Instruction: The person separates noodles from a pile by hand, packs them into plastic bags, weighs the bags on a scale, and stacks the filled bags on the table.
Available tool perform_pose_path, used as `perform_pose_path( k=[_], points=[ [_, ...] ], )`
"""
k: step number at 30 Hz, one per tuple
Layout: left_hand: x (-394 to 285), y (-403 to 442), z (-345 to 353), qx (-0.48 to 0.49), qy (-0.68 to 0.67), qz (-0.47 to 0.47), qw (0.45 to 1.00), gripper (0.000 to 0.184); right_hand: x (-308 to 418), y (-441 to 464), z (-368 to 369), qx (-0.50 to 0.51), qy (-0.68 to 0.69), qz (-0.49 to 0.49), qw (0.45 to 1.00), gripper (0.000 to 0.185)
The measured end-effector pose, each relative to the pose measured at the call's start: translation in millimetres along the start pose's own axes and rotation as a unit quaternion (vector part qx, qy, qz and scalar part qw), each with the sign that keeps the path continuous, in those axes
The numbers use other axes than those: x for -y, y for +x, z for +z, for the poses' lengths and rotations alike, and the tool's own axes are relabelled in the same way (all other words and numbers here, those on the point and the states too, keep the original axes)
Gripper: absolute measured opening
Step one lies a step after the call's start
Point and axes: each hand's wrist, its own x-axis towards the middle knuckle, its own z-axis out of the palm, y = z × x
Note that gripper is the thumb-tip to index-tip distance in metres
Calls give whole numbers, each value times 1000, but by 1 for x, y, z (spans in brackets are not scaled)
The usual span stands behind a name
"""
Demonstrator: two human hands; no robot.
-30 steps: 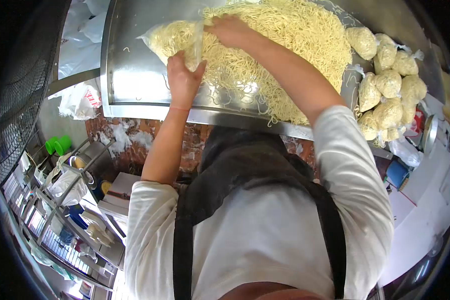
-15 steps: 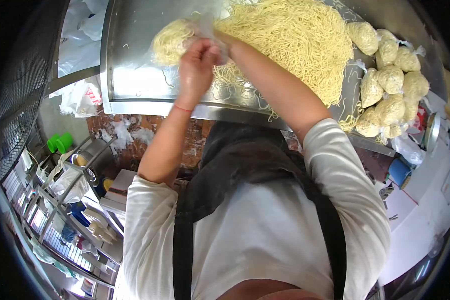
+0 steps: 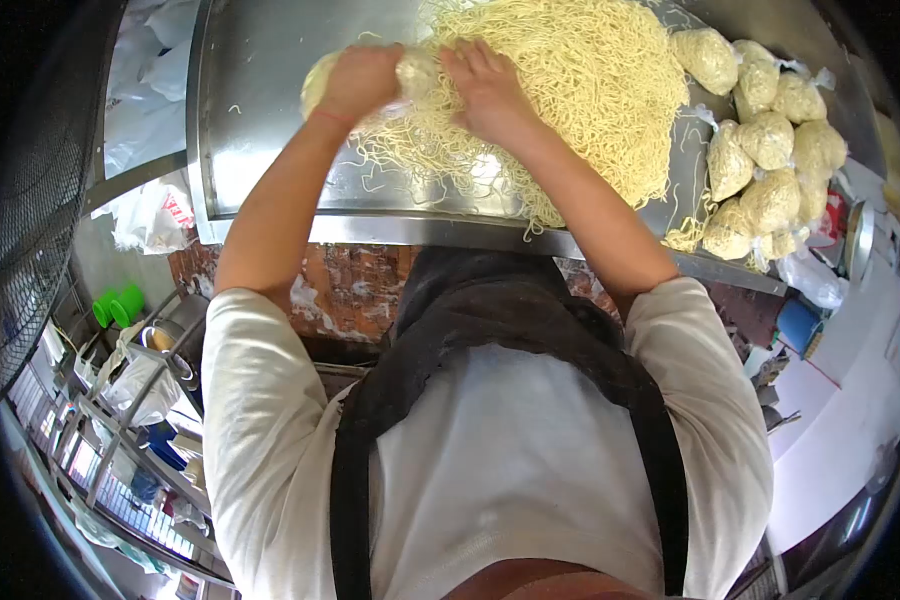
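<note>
My left hand (image 3: 363, 80) is closed on the top of a clear plastic bag of noodles (image 3: 317, 86) at the left end of the noodle pile. Bulges of the bag show on both sides of that hand. My right hand (image 3: 490, 95) lies with its fingers spread on the left part of the loose yellow noodles (image 3: 600, 90), palm down. A large heap of these noodles covers the middle and right of the steel tray table (image 3: 260, 120). Strands trail toward the near rim.
Several tied bags of noodles (image 3: 767, 140) are stacked at the table's right end. White plastic bags (image 3: 155, 215) hang at the left. A metal rack (image 3: 135, 400) and green cups (image 3: 120, 305) stand lower left, and a blue container (image 3: 798, 325) lower right.
The noodle bag, first upright and open, then gathered at its neck, now lies under my left hand. My right hand has come away from the bag and spread over the loose noodles.
</note>
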Motion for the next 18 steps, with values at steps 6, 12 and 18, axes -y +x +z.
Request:
perform_pose_path(
  k=[6, 12, 18],
  points=[
    [7, -66, -86, -109, -185, 5, 977, 49, 8, 43, -5, 43, 73, 11, 996, 67],
    [-14, -130, -160, -195, -233, -59, 951, 40, -77, 53, -19, 24, 157, 81, 984, 43],
    [-14, -146, -171, -232, -230, -47, 944, 35, -236, 37, -4, -180, 244, 259, 917, 41]
  ],
)
